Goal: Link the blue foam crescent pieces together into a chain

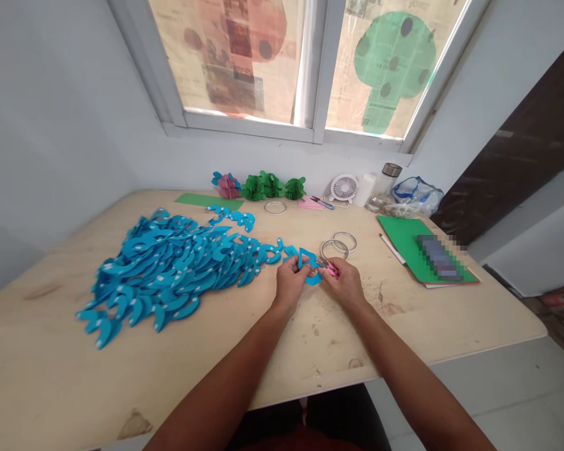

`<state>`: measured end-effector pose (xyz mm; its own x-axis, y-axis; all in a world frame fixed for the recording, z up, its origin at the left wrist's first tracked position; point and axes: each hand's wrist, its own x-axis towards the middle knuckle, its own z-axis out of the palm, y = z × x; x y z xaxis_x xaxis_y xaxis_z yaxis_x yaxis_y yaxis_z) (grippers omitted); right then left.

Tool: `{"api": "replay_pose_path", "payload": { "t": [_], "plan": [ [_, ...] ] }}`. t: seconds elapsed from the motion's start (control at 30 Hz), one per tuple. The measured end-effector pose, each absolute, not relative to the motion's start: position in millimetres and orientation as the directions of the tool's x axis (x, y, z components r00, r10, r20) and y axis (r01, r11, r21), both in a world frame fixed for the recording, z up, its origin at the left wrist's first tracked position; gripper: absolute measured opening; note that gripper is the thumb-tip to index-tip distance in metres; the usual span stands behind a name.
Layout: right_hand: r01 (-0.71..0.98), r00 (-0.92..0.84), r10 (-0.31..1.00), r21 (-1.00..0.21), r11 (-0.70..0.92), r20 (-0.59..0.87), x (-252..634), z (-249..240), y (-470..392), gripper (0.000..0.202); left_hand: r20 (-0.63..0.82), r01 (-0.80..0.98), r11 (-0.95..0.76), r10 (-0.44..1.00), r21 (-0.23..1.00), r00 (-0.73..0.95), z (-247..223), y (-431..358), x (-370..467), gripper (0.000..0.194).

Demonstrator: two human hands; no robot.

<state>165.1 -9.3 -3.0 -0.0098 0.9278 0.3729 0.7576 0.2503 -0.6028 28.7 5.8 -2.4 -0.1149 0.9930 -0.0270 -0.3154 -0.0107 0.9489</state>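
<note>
My left hand [289,280] pinches a small blue paper cut-out [309,264] just above the wooden table [310,351]. My right hand [344,283] grips a small pink-handled tool [333,269], probably scissors, held against the same cut-out. A large heap of similar blue curved paper pieces [169,266] spreads to the left of my hands, trailing right up to them. Two metal rings [339,245] lie just beyond my right hand.
A green sheet stack [407,241] with a phone on it lies at right, a pen [391,248] beside it. Along the wall stand green paper decorations [270,186], a pink flower [228,185], another ring [275,207], a small white fan [343,187], a glass bottle [382,186] and a clear pouch [416,195].
</note>
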Motion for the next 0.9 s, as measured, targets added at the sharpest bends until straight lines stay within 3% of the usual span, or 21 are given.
{"api": "replay_pose_path", "payload": {
  "t": [0.13,0.37,0.57,0.67,0.77,0.9],
  "plan": [
    [0.766,0.04,0.929,-0.608,0.208,0.368,167.4,-3.1,-7.5,0.029,-0.043,-0.322,0.009,0.994,0.947,-0.099,-0.5,4.7,28.4,0.012],
    [0.804,0.265,0.905,-0.594,-0.017,0.332,185.7,-4.4,1.6,0.033,-0.073,-0.282,0.039,0.991,0.959,-0.111,4.1,3.4,26.8,0.01],
    [0.751,0.236,0.924,-0.66,0.023,0.301,184.3,-8.1,3.1,0.034,-0.017,-0.167,0.0,0.995,0.986,-0.097,-3.2,6.4,26.6,0.012],
    [0.73,0.244,0.925,-0.683,0.022,0.291,183.1,-8.2,2.8,0.033,0.039,-0.002,-0.039,0.995,0.999,-0.089,-8.0,6.8,25.2,0.015],
    [0.682,0.258,0.927,-0.731,0.026,0.273,183.3,-6.4,3.0,0.032,0.188,0.303,-0.156,0.979,0.94,-0.081,-6.0,3.4,22.6,0.016],
    [0.423,0.213,0.959,-0.903,0.081,0.186,178.5,-2.7,1.7,0.033,0.294,0.545,-0.231,0.955,0.806,-0.03,1.8,-3.6,20.8,0.018]
  ]
}}
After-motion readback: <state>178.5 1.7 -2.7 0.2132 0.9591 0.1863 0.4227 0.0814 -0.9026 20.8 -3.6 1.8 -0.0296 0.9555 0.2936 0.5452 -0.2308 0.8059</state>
